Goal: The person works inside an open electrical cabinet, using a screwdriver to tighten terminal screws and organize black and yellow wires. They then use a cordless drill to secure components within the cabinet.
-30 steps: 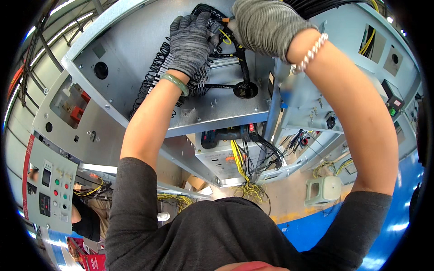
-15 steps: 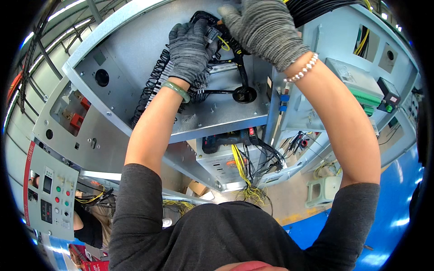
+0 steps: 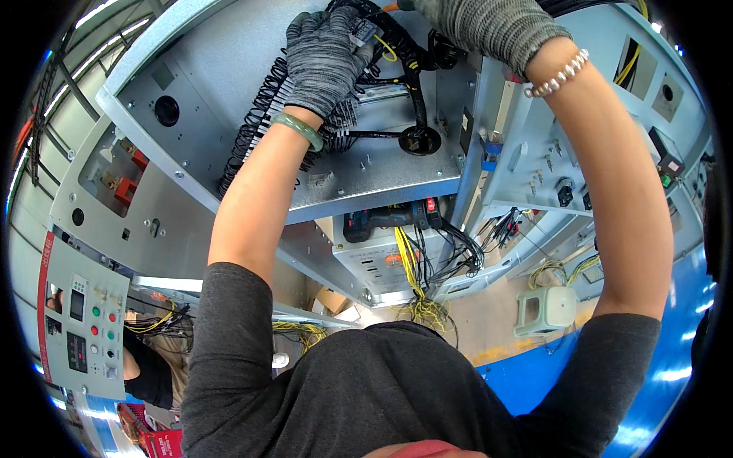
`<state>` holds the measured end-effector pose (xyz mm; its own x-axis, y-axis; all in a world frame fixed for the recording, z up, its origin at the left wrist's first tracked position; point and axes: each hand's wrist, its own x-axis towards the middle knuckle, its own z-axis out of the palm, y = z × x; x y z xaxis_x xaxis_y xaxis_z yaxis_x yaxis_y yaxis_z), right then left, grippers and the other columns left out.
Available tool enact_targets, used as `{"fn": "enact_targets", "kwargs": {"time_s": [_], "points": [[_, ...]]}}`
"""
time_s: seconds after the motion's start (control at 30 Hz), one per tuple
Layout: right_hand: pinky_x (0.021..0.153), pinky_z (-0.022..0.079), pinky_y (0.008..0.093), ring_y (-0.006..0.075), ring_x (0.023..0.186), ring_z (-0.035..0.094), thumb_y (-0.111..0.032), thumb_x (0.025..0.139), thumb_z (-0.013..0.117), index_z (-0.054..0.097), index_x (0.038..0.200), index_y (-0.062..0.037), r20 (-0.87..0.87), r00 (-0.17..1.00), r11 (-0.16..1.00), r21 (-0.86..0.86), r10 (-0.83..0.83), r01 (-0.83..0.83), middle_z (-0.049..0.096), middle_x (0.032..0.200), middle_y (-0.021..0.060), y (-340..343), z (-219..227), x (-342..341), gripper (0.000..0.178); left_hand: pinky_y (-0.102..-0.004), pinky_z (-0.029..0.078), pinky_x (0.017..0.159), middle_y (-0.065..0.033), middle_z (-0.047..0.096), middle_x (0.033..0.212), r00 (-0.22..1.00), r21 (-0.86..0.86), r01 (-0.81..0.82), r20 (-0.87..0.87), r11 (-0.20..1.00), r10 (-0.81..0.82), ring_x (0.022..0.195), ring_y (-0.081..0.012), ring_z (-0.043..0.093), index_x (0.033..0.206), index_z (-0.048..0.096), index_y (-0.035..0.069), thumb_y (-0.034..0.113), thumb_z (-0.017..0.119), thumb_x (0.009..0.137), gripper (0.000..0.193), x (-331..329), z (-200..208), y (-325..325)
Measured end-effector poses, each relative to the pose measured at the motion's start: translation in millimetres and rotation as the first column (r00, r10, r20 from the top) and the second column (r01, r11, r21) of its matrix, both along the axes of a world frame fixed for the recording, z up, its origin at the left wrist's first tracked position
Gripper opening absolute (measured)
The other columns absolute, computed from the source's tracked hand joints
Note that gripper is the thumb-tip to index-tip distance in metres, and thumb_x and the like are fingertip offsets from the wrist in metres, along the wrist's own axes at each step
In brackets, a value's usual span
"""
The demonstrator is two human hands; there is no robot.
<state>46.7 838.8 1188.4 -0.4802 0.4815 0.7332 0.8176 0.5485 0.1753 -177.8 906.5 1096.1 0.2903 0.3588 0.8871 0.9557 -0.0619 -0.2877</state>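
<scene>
My left hand (image 3: 324, 65), in a grey knit glove, is closed around a small grey terminal block (image 3: 365, 32) with dark wires, inside an open metal cabinet (image 3: 217, 57). A short yellow wire (image 3: 388, 50) loops out beside its fingertips. My right hand (image 3: 489, 29), gloved alike, is at the top edge, its fingers partly cut off. From it juts the orange end of what looks like a screwdriver (image 3: 391, 7), pointing toward the block. Black wrapped wire bundles (image 3: 413, 91) run down to a round hole (image 3: 420, 140). Coiled black wires and slotted trunking (image 3: 259, 126) lie left of my left wrist.
A cordless drill (image 3: 389, 219) rests on a lower box, with yellow and black cables (image 3: 412, 263) hanging beside it. A hinged door panel (image 3: 546, 153) stands to the right, a control panel (image 3: 88, 320) at the left. A pale stool (image 3: 547, 311) is on the floor. Another person's sleeve (image 3: 149, 374) shows lower left.
My right hand has moved up and to the right, drawing the orange tool away from the block. My left hand stays at the terminal block. The view has shifted slightly.
</scene>
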Motion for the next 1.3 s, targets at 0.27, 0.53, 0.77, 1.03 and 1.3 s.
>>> {"fn": "enact_targets", "kwargs": {"time_s": [0.27, 0.53, 0.77, 1.03, 1.3], "points": [[0.08, 0.054, 0.0395, 0.0329, 0.089, 0.067, -0.015, 0.082, 0.066, 0.064, 0.1, -0.0047, 0.261, 0.965, 0.97, 0.238, -0.012, -0.052, 0.062, 0.098, 0.0199, 9.3, -11.6, 3.0, 0.021, -0.0464, 0.036, 0.102, -0.0114, 0.066, 0.108, 0.997, 0.011, 0.075, 0.032, 0.997, -0.075, 0.109, -0.0332, 0.056, 0.119, 0.061, 0.01, 0.044, 0.077, 0.072, 0.059, 5.3, 1.4, -4.4], [0.081, 0.053, 0.0404, 0.0318, 0.093, 0.067, -0.026, 0.09, 0.057, 0.068, 0.094, -0.0019, 0.41, 0.905, 0.986, -0.161, 0.111, -0.049, 0.068, 0.094, 0.0219, 21.5, 20.9, -18.0, 0.027, -0.0452, 0.036, 0.1, -0.0101, 0.065, 0.103, 0.999, 0.016, 0.03, 0.011, 0.999, -0.03, 0.102, -0.0289, 0.057, 0.109, 0.064, 0.01, 0.036, 0.075, 0.072, 0.047, 1.1, 1.7, -6.1], [0.073, 0.055, 0.039, 0.0294, 0.082, 0.071, -0.013, 0.08, 0.064, 0.075, 0.096, -0.0078, 0.526, 0.85, 0.976, -0.198, 0.026, 0.093, 0.072, 0.084, 0.0166, 22.8, 17.7, -18.3, 0.02, -0.0431, 0.037, 0.098, -0.0092, 0.066, 0.099, 1.0, 0.025, 0.014, 0.006, 1.0, -0.014, 0.1, -0.0277, 0.059, 0.107, 0.065, 0.011, 0.036, 0.076, 0.072, 0.044, 4.6, 2.5, -12.1], [0.072, 0.056, 0.041, 0.0294, 0.082, 0.072, -0.017, 0.081, 0.062, 0.068, 0.099, -0.005, 0.261, 0.958, 0.992, 0.054, -0.122, 0.111, 0.071, 0.088, 0.018, -8.0, -6.8, -13.3, 0.023, -0.0432, 0.037, 0.098, -0.0092, 0.066, 0.1, 0.999, 0.012, 0.03, 0.013, 0.999, -0.03, 0.1, -0.0278, 0.059, 0.109, 0.063, 0.011, 0.036, 0.076, 0.072, 0.047, 9.2, 6.2, -5.3], [0.078, 0.053, 0.0413, 0.038, 0.087, 0.068, -0.019, 0.078, 0.063, 0.069, 0.09, 0.0046, -0.087, 0.988, 0.949, -0.279, 0.129, -0.148, 0.067, 0.086, 0.0285, -1.8, 25.5, 7.6, 0.027, -0.0451, 0.034, 0.1, -0.0112, 0.065, 0.104, 0.996, 0.035, 0.09, 0.011, 0.995, -0.09, 0.105, -0.0293, 0.057, 0.115, 0.061, 0.011, 0.036, 0.075, 0.074, 0.05, 9.8, 5.1, -6.8]]}}
